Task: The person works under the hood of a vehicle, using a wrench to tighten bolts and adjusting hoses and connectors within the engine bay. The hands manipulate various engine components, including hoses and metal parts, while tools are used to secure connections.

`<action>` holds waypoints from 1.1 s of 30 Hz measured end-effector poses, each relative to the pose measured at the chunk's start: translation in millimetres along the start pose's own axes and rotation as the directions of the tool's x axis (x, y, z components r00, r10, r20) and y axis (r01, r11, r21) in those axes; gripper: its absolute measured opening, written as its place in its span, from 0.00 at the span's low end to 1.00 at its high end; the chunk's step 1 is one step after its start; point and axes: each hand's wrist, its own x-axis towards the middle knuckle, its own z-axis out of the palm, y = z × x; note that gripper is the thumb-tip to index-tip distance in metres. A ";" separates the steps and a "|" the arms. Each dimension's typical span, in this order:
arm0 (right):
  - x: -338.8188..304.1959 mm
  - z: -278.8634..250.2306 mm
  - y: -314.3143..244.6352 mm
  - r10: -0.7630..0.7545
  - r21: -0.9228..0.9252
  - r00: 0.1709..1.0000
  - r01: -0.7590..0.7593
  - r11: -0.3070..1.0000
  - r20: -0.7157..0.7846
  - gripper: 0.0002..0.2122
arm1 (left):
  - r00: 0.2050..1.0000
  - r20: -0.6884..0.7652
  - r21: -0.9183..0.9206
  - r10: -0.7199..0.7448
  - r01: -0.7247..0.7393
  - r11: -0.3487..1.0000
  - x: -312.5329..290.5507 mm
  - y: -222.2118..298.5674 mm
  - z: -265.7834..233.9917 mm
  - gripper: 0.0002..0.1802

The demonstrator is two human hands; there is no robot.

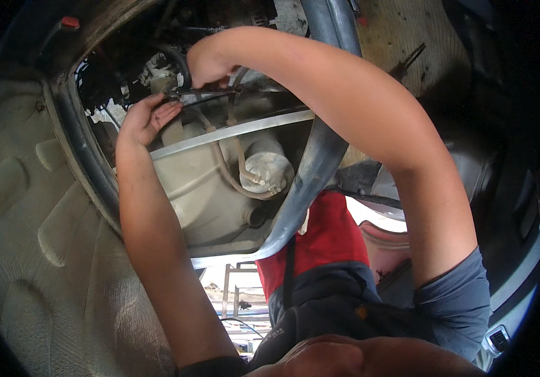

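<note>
Both my hands reach into an open vehicle compartment with machinery inside. My left hand is at its left side, palm turned inward, with thumb and fingers stretched apart beside a thin dark rod. Whether the fingertips touch the rod's end is unclear. My right hand bends down from above, its fingers curled near the same rod and a thick black hose. What those fingers hold, if anything, is hidden behind the hand. Below both hands runs a pale metal ledge.
A grey round canister with two tan hoses sits below the ledge, beside a dusty beige panel. A dark rubber seal edges the opening. Moulded beige lining rises at left; worn flooring lies upper right.
</note>
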 end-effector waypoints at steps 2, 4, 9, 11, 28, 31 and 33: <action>-23.8 -4.7 -8.7 -0.011 -0.056 0.989 0.020 0.998 0.145 0.16 | 0.999 -0.026 0.004 0.024 -0.024 1.000 -5.9 -1.8 0.9 0.10; -17.1 2.8 -0.6 -0.167 -0.438 0.979 0.201 0.876 0.115 0.16 | 0.999 -0.029 0.015 0.032 -0.031 0.999 -6.1 0.4 7.5 0.10; -33.1 22.0 7.9 -0.169 -0.440 0.984 0.175 0.881 0.054 0.17 | 0.998 -0.052 0.013 0.026 -0.025 1.000 -3.4 -0.7 3.4 0.11; -29.5 26.1 9.4 -0.153 -0.384 0.988 0.148 0.911 0.016 0.17 | 0.997 -0.057 0.036 0.044 -0.042 0.998 -5.5 0.6 8.2 0.11; 15.1 45.9 49.1 0.034 0.360 0.989 -0.085 0.929 0.147 0.12 | 0.997 -0.035 -0.053 -0.072 0.070 0.996 -3.8 5.0 7.1 0.16; 11.1 38.4 46.1 0.041 0.153 0.985 -0.067 0.986 0.167 0.11 | 0.999 -0.012 -0.010 -0.039 0.038 0.999 -4.0 2.1 6.3 0.16; 8.4 36.1 41.1 0.020 -0.013 0.991 -0.018 1.000 0.130 0.10 | 1.000 0.003 0.012 -0.031 0.031 0.999 -3.7 1.0 4.8 0.16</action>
